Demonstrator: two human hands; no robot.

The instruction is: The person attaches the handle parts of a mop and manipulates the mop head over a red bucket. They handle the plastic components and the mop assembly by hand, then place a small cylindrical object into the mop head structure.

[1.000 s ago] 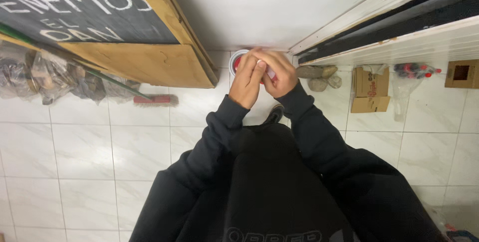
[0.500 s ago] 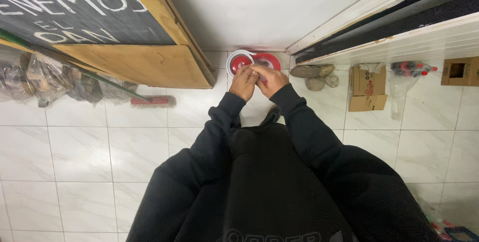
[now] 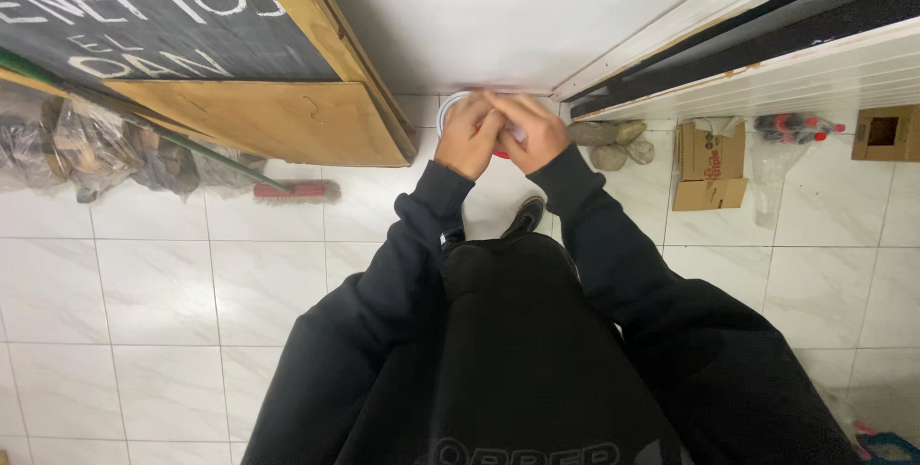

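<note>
My left hand [image 3: 468, 139] and my right hand [image 3: 534, 132] are pressed together in front of me, with the fingers meeting at the top. Something small and pale shows between them, too hidden to name. Both arms are in black sleeves. Straight below the hands, on the tiled floor against the white wall, stands a round white container [image 3: 445, 115] with red inside; the hands cover most of it. My black shoe [image 3: 525, 216] shows beneath them.
A wood-framed chalkboard sign [image 3: 287, 110] leans at the left, with a red-headed broom [image 3: 297, 192] and clear bags [image 3: 86, 149] beside it. To the right lie stones [image 3: 609, 134], a cardboard box [image 3: 709, 168], wrapped bottles [image 3: 795, 129] and another box [image 3: 886, 134].
The view has shifted slightly. My hands stay joined and now cover more of the white container than half a second ago.
</note>
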